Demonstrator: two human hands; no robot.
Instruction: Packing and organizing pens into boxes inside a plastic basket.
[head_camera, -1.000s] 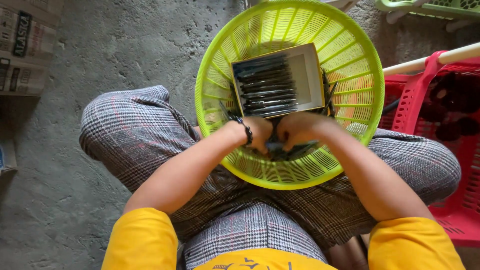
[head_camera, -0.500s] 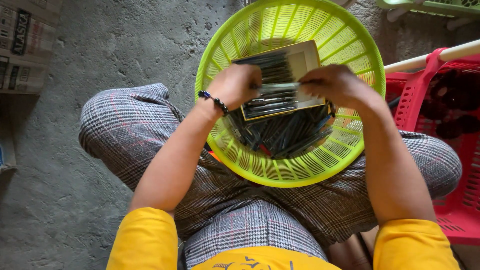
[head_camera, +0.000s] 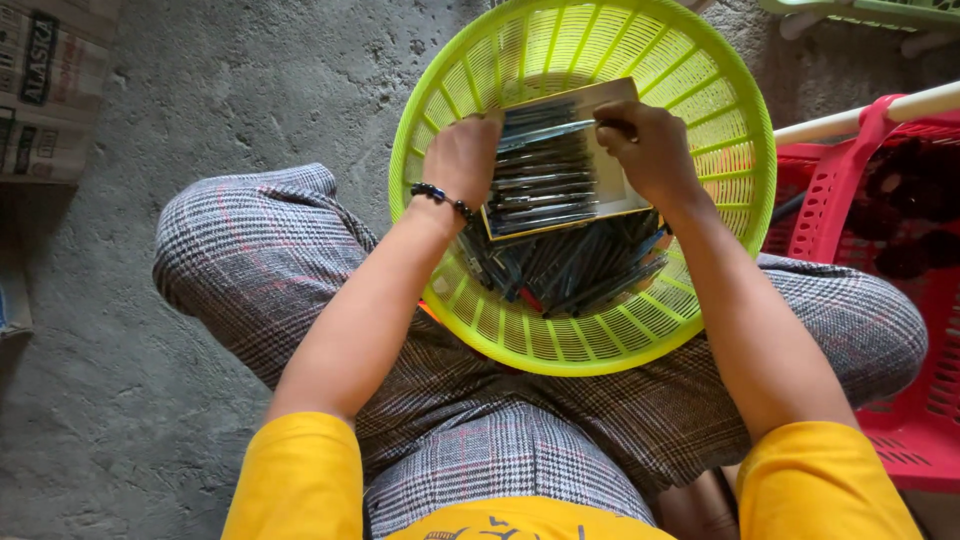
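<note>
Bottom of the frame: yellow sleeves (head_camera: 300, 480), and just above them checked trousers (head_camera: 480, 440), knees spread wide. That spread makes a lap, and the lap is carrying the load, since the green basket (head_camera: 740, 130) sits propped between the thighs and tipped toward the person, so its contents slide to the near side.

In the basket's lower half lies a loose heap of pens (head_camera: 570, 270), dark barrels with a bit of red among them, bunched against the near wall.

Mid-frame, both forearms reach in. The left hand (head_camera: 462, 160), a bead bracelet (head_camera: 442, 198) at the wrist, is curled against the left edge of a flat open box (head_camera: 620, 185), fingers closed on it. The right hand (head_camera: 650, 145) is closed over the box's upper right corner; whether it also pinches a pen there I cannot tell. Held from both sides like this, the box stays level above the heap, clear of the loose pens. Inside it, pens lie side by side in a neat row, crosswise.

Further out, right edge: a red crate (head_camera: 900, 420) touching the right knee, dark things inside, a pale pole (head_camera: 900, 108) across its top. Upper left: cardboard (head_camera: 45, 90) on the grey concrete floor (head_camera: 200, 100).
</note>
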